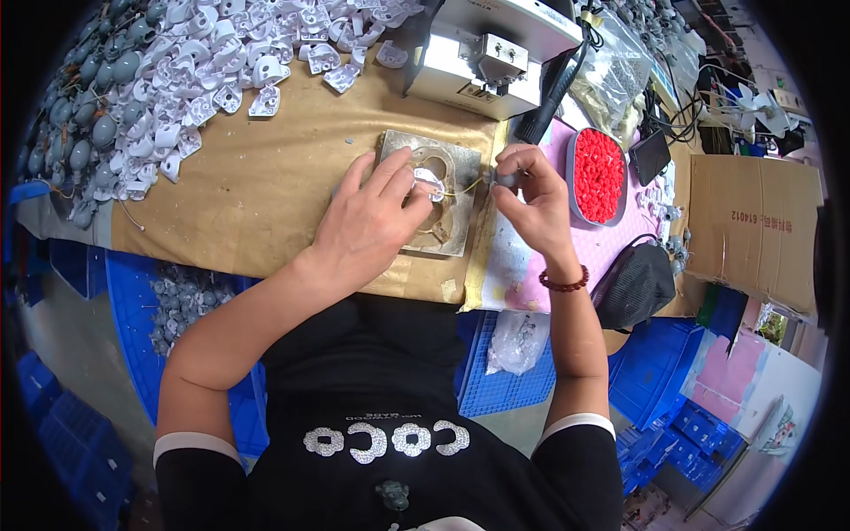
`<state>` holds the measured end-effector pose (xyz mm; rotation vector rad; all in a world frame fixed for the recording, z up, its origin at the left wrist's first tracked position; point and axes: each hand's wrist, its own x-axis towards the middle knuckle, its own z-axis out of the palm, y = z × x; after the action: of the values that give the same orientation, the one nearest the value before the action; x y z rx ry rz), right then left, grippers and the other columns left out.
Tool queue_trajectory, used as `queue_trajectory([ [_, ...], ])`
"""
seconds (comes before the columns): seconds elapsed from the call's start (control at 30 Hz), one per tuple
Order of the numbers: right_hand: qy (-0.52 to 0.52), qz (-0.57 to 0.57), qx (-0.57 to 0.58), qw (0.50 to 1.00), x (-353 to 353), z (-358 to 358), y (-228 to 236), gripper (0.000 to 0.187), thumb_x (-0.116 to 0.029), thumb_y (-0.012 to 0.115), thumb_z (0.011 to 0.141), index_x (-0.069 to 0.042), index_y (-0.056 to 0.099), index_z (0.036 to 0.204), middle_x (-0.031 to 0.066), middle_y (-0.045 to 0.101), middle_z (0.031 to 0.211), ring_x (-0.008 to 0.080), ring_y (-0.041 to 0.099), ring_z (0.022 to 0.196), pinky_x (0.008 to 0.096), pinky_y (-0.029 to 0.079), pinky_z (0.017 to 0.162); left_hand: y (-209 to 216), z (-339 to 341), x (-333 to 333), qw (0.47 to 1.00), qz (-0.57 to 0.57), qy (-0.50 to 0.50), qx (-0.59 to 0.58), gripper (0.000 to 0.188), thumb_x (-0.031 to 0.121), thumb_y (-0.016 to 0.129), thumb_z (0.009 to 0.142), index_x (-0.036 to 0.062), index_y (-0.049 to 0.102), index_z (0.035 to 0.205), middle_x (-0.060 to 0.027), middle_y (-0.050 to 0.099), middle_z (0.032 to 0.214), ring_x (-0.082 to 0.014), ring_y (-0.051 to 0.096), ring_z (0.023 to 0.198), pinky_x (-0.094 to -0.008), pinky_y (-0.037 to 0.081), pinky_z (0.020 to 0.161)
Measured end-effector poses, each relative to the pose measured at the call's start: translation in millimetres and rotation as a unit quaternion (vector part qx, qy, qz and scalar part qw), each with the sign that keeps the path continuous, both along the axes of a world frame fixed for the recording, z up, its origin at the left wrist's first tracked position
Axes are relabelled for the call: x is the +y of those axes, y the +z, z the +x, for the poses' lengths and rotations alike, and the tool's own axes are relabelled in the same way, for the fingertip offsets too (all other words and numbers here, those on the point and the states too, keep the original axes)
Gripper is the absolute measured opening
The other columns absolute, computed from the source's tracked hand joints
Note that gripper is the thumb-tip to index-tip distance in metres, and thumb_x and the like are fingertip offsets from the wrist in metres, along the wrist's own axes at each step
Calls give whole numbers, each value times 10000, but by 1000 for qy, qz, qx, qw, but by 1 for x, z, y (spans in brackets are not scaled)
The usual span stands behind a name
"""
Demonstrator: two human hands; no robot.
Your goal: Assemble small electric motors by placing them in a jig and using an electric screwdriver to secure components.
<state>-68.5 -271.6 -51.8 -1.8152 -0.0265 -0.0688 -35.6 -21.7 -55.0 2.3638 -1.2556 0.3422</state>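
The left hand (372,221) lies flat on a worn, dull metal jig plate (460,173) with rounded cut-outs, its fingers pressing a small clear plastic piece (431,183) into it. The right hand (531,199) pinches a small grey part (506,179) just beside the plate. Both rest on a brown paper-covered tabletop (257,195). An oval tray of red beads (599,173) and a heap of white moulded plastic parts (221,62) sit nearby.

Worn, dull metal plate (431,190) lies on matt brown paper (257,190); white plastic parts (221,71) look smooth.
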Motion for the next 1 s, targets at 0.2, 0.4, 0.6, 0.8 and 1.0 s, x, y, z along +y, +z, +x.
queue_trajectory([
  [0.2, -35, -243, -197, 949, 10, 1, 1, 243, 117, 697, 724, -45, 623, 889, 88, 598, 1022, 222, 574, 975, 310, 487, 777, 0, 0, -2, 1000, -3, -4, 3, 170, 76, 585, 809, 20, 615, 966, -156, 604, 1048, -314, 551, 1206, -437, 440, 982],
  [0.4, 42, 369, 60, 927, 22, 7, -1, 284, 160, 658, 830, -38, 617, 1030, 83, 588, 1164, 201, 639, 1032, 348, 560, 919, 1, -1, 1, 999, 9, -11, 48, 319, 6, 579, 793, -1, 640, 1106, -177, 595, 1130, -338, 541, 1244, -437, 448, 982],
  [0.6, 126, 345, 181, 912, 25, 16, 22, 388, 114, 696, 836, -21, 601, 1187, 107, 636, 1117, 190, 656, 985, 339, 574, 868, -2, 1, 6, 998, 10, -23, 53, 350, 9, 591, 784, 5, 647, 1130, -178, 599, 1164, -333, 536, 1265, -423, 460, 971],
  [0.8, 122, -22, 138, 983, 33, 26, 25, 527, -19, 808, 798, -21, 547, 1256, 65, 644, 1062, 111, 633, 936, 246, 537, 784, -5, 5, 10, 998, -17, -30, 51, 328, 7, 612, 771, 17, 667, 1095, -165, 620, 1164, -335, 565, 1244, -425, 490, 929],
  [1.0, 80, -209, 28, 974, 39, 23, 14, 520, -88, 835, 766, -38, 578, 1215, 66, 615, 988, 168, 565, 810, 299, 496, 722, -7, 8, 9, 997, -27, -32, 57, 300, 23, 674, 762, 28, 673, 1062, -144, 630, 1133, -325, 591, 1205, -424, 501, 902],
])
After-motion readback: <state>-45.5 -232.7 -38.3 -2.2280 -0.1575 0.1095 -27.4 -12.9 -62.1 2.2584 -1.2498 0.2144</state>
